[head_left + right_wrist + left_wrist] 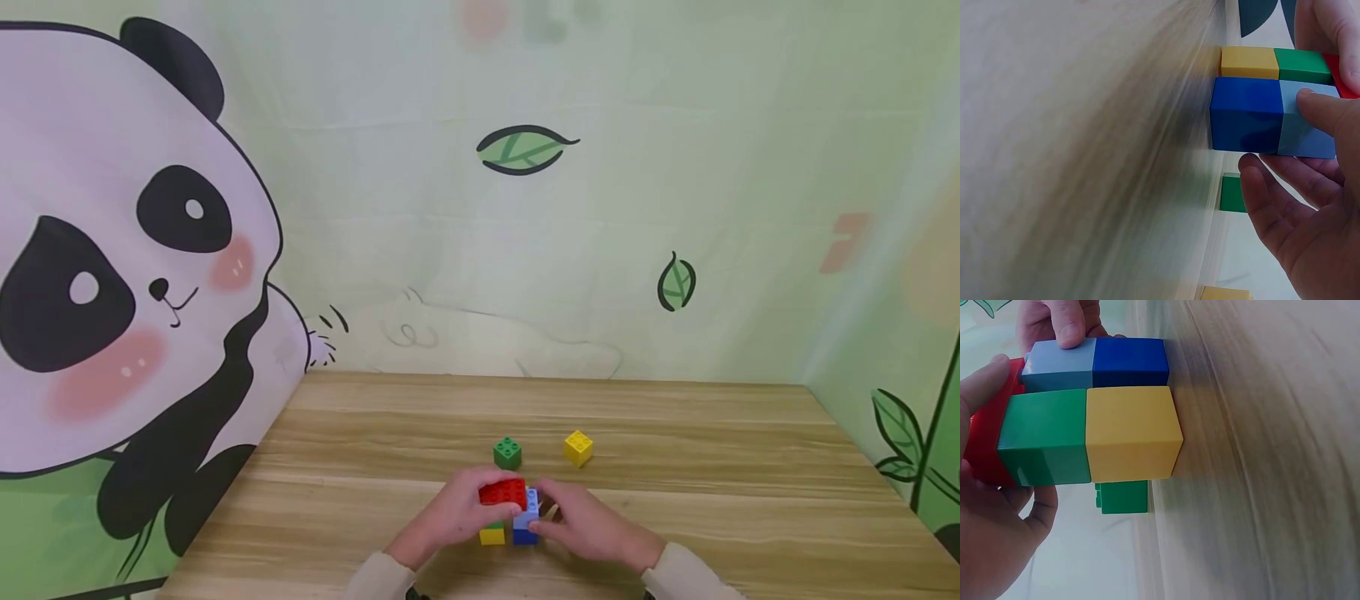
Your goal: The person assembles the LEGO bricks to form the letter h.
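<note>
My left hand grips a red building brick between thumb and fingers. The red brick lies across the top of a green brick, which is stacked on a yellow brick standing on the table. Close beside that stack, a light blue brick sits on a dark blue brick. From the other side my right hand pinches the light blue brick, its thumb flat on the near face. Studs of the light blue brick show just right of the red one in the head view.
Beyond the hands, a loose green brick and a loose yellow brick rest on the wood-grain table. Behind the table's far edge hangs a pale green backdrop with a printed panda and leaves.
</note>
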The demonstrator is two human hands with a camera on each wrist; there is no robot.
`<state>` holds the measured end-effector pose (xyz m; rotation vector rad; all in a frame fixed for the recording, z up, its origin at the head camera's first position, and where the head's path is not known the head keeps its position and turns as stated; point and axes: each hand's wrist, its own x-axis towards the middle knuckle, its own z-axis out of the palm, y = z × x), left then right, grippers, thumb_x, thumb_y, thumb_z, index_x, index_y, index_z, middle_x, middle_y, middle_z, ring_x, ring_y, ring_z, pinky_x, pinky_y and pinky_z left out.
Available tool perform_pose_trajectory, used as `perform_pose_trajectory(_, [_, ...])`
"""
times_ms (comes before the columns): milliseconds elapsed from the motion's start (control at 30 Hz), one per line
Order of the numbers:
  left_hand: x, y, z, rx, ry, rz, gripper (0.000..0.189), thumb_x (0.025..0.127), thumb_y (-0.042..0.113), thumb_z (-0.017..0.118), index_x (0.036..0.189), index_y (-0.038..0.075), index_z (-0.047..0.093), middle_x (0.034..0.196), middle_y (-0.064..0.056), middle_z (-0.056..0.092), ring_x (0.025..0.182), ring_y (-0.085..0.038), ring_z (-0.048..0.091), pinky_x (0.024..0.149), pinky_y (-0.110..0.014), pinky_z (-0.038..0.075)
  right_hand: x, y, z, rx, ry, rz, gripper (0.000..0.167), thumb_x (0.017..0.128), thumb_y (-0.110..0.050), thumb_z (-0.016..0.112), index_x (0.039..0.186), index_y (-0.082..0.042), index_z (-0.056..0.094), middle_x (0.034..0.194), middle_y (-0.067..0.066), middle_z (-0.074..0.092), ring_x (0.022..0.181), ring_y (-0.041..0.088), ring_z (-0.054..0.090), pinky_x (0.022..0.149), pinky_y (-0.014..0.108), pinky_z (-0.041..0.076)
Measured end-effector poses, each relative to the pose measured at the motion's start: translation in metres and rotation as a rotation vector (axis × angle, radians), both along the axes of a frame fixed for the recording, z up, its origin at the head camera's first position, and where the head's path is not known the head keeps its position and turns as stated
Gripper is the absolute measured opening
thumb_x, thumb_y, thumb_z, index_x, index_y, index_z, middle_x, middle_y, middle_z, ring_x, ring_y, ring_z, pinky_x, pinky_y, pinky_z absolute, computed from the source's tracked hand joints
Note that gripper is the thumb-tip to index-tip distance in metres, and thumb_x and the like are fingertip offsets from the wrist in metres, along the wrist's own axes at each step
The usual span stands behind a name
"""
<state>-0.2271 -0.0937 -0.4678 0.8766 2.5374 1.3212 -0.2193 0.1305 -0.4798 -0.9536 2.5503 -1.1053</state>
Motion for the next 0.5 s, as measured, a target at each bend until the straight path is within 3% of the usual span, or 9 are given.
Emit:
perform_pose_trajectory(233, [-0.0001, -0.0002, 0.0046, -0.028, -0.031, 0.009, 0.040, 0.087, 0.034, 0.068, 0.120, 0.010, 0.064, 0.095, 0.008, 0.064, 0.079, -0.007, 0.058, 0.067, -0.022, 0.050, -0.0003, -0.0005, 0.0002, -0.009, -0.014, 0.000, 0.036, 0.092, -0.032, 0.061, 0.123, -0.016, 0.052, 0.104, -0.013, 0.060, 0.092, 0.008, 0.058, 0.076, 0.022, 0.050])
perform_pose_trajectory(500, [-0.0010, 0.0011, 0.0067, -0.068, -0.006, -0.001, 0.039, 0.087, 0.033, 0.069, 0.118, 0.010, 0.065, 0.093, 0.008, 0.063, 0.076, -0.006, 0.057, 0.065, -0.021, 0.050, -0.0008, -0.0004, 0.0011, -0.003, -0.036, -0.003, 0.039, 0.092, -0.033, 0.062, 0.125, -0.016, 0.052, 0.105, -0.013, 0.059, 0.092, 0.008, 0.057, 0.076, 0.021, 0.050])
